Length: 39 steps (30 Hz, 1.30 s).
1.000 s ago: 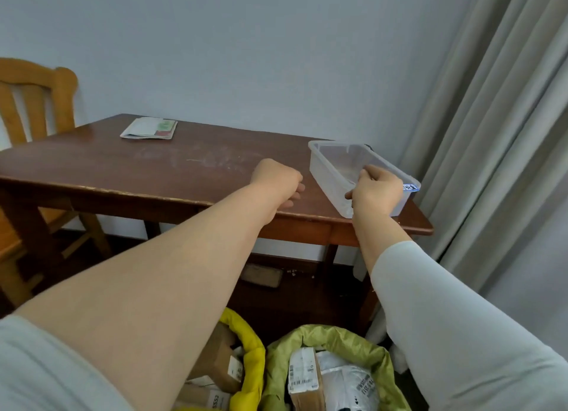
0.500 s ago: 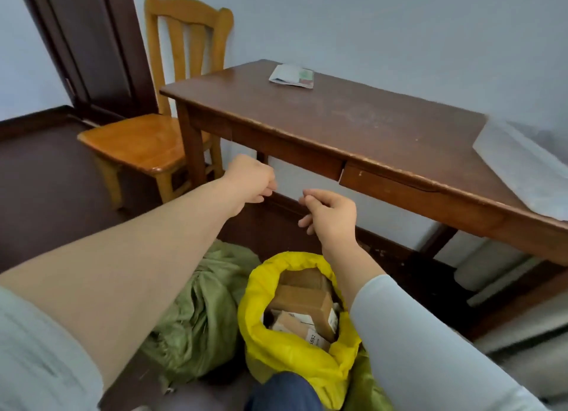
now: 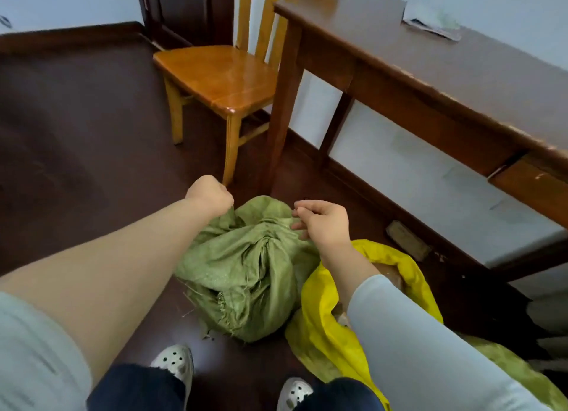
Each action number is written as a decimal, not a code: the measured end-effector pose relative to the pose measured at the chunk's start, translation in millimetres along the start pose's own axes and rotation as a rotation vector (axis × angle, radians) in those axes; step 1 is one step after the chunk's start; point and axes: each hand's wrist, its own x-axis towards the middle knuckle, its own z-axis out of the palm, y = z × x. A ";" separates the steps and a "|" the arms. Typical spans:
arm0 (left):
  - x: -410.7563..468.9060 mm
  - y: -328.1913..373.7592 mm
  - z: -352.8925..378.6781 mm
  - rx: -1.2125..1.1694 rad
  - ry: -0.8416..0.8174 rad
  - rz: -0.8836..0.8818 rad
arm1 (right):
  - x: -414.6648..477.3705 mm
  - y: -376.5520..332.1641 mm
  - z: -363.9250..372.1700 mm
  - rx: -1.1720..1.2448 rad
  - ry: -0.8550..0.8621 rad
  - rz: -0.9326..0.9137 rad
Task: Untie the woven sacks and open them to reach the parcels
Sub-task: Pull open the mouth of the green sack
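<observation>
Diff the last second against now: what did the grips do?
Both grips came down off the table to the green sack. The right grip let go of the clear box and now fingers the sack's bunched neck; the left grip is fisted on its top fold. Unchanged: green sack closed, yellow sack open beside it.

Olive-green sack (image 3: 246,266), yellow sack (image 3: 322,318), dark-brown table (image 3: 430,66).

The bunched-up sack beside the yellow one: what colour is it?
The sack is dull olive green, clearest in the head view.
</observation>
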 end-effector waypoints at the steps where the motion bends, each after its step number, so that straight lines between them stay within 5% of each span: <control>1: 8.2 -11.8 5.2 0.039 0.012 -0.041 | 3.2 3.3 7.9 -0.007 -0.012 0.011; 6: 26.5 -68.9 25.8 0.250 -0.097 -0.248 | 18.8 16.6 33.8 -0.040 -0.047 0.044; 9: 30.9 -84.3 37.1 -0.096 -0.264 -0.243 | 25.3 21.5 39.1 -0.060 -0.070 0.053; 14: 32.5 -90.0 66.4 0.340 -0.367 -0.130 | 33.9 25.6 35.8 -0.060 -0.063 0.057; 19: 26.6 -59.9 82.8 0.200 0.074 0.121 | 36.3 38.8 29.4 -0.027 -0.083 0.204; 21: 18.5 -42.5 88.8 0.011 0.133 0.284 | 34.5 40.0 24.2 0.078 -0.085 0.258; 26: -4.3 -14.7 102.5 -0.135 -0.103 0.700 | 38.7 38.6 1.8 0.503 -0.191 0.357; 31: -18.6 -7.2 120.0 -0.183 -0.341 0.757 | 49.5 60.5 -2.0 0.664 -0.070 0.275; 35: -8.0 -15.6 128.2 -0.453 -0.049 0.523 | 58.2 81.8 -2.6 0.670 0.145 0.287; 39: 3.7 -27.9 126.0 -0.147 0.309 0.367 | 65.4 96.9 -10.7 0.660 0.213 0.332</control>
